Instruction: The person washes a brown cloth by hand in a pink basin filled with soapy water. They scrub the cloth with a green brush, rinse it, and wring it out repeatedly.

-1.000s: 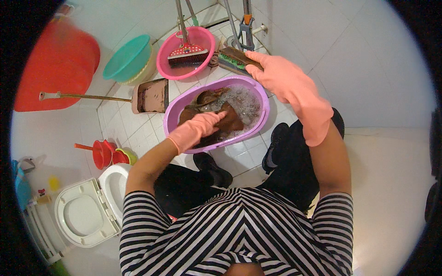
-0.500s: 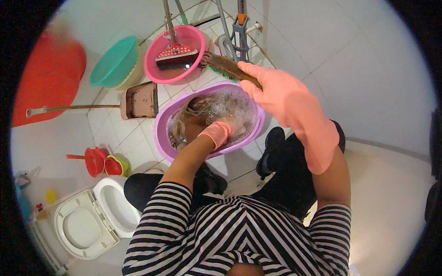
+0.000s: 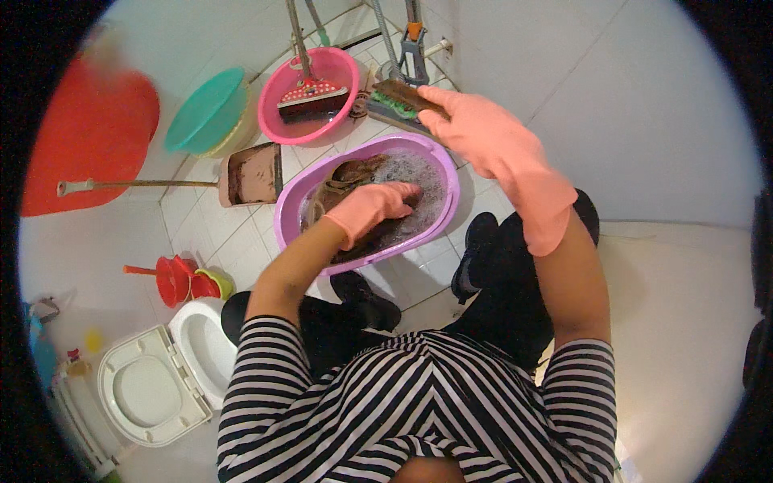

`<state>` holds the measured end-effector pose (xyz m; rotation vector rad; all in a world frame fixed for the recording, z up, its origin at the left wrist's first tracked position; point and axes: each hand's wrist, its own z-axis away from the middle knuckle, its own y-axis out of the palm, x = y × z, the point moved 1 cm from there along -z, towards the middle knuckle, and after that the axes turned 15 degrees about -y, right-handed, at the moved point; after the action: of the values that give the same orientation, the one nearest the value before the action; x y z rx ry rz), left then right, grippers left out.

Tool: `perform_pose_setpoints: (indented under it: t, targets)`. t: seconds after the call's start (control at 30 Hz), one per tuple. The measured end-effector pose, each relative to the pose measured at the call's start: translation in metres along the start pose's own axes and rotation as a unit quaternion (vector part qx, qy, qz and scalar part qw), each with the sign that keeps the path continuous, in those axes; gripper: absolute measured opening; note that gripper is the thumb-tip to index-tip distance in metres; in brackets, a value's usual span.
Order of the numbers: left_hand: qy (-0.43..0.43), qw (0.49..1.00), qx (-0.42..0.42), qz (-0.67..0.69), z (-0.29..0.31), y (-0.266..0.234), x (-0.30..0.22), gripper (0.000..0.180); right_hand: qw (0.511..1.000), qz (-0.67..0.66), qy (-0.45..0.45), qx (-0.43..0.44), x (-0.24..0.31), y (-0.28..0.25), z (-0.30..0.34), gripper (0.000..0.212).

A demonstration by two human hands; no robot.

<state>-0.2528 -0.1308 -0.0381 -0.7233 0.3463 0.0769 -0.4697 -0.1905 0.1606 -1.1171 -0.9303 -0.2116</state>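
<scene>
Hands (image 3: 374, 209) (image 3: 487, 133) at tub (image 3: 288, 205), basin (image 3: 274, 90) beyond, dustpan (image 3: 250, 175) left

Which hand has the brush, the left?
No, the brush is in the right hand; the left hand is at the purple tub.

Head-worn fisheye, looking down
Close above the shirt (image 3: 419, 382), facing the tub (image 3: 287, 211) and far corner of the floor (image 3: 248, 229).

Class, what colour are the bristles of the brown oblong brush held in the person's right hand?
Green bristles, best seen in the head view.
</scene>
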Motion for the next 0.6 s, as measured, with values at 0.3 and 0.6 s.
perform_pose_setpoints:
  t: [0.3, 0.6]
  targets:
    - [-0.049, 0.976, -0.060, -0.206, 0.077, 0.039, 0.096, 0.116, 0.997, 0.012, 0.042, 0.058, 0.044, -0.021, 0.024, 0.051]
    - [-0.084, 0.960, -0.120, -0.237, -0.017, 0.082, 0.031, 0.080, 0.995, 0.077, -0.064, -0.016, 0.004, 0.002, 0.008, 0.053]
